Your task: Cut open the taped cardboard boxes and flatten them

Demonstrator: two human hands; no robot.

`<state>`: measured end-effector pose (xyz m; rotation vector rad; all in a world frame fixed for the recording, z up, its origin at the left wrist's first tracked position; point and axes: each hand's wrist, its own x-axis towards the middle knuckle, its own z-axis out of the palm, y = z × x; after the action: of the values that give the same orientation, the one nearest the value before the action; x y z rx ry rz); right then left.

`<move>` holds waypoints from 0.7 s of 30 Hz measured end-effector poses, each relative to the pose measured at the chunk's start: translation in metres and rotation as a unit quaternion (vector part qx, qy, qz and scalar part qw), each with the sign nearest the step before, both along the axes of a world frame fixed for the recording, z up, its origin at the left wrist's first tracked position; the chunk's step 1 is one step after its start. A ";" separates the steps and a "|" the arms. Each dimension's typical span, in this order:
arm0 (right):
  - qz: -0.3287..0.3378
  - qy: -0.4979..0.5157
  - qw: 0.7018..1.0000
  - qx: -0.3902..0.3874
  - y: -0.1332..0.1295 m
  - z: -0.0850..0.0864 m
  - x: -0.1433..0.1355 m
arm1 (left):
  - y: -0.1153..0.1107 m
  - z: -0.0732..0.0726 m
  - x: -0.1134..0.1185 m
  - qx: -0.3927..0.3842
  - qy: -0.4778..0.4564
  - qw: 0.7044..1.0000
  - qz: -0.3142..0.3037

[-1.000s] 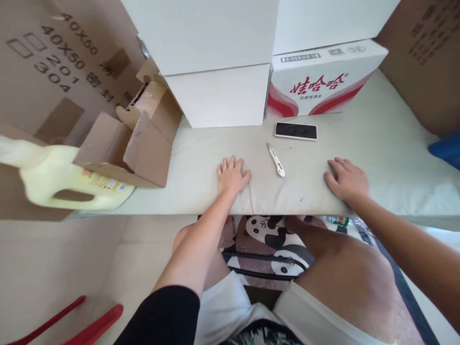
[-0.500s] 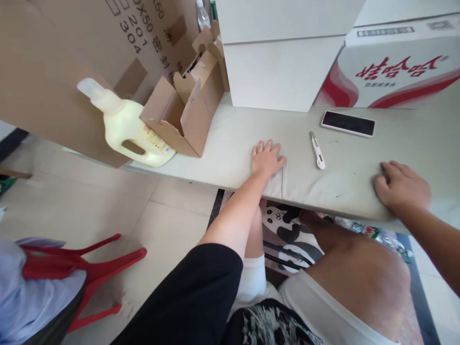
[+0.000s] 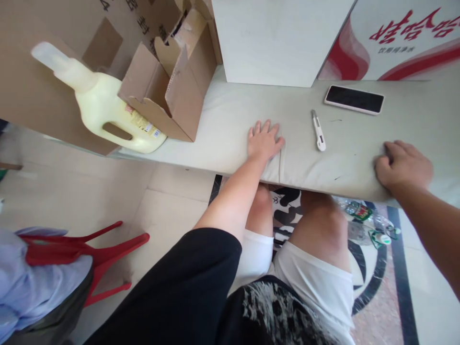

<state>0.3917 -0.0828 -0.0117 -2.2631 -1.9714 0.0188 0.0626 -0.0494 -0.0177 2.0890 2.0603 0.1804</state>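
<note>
My left hand [image 3: 263, 141] lies palm down on the pale covered table [image 3: 230, 115], fingers spread, holding nothing. To its right, my right hand [image 3: 405, 165] rests on the table with its fingers curled under; what they hold, if anything, is hidden. A white utility knife [image 3: 318, 132] lies between the hands, touching neither. Beyond it at the right is a phone [image 3: 354, 99] with a dark screen, lying flat.
At the left stand a pale yellow jug [image 3: 108, 108] and an open cardboard box [image 3: 196, 76]. White cartons [image 3: 273, 43] line the back. Plastic bottles [image 3: 366, 220] lie below the table. A red stool [image 3: 108, 258] and a seated person's clothing [image 3: 43, 282] are at lower left.
The view has shifted, so the table's things appear higher and nearer. My right knee has moved inward, uncovering more bottles on the floor. Both hands stay on the table.
</note>
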 end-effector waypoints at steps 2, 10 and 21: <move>-0.005 -0.003 1.000 0.003 0.001 -0.001 0.001 | 0.000 0.001 0.000 -0.001 0.000 1.000 -0.001; 0.007 -0.018 0.999 0.026 0.004 -0.014 0.013 | 0.004 -0.002 0.002 -0.013 -0.002 1.000 0.002; -0.003 -0.005 1.000 -0.012 -0.001 -0.001 0.004 | 0.004 -0.003 0.002 -0.024 -0.028 0.999 0.003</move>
<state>0.3955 -0.0841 -0.0127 -2.2874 -1.9807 0.0313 0.0647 -0.0452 -0.0211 2.0272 2.0181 0.1861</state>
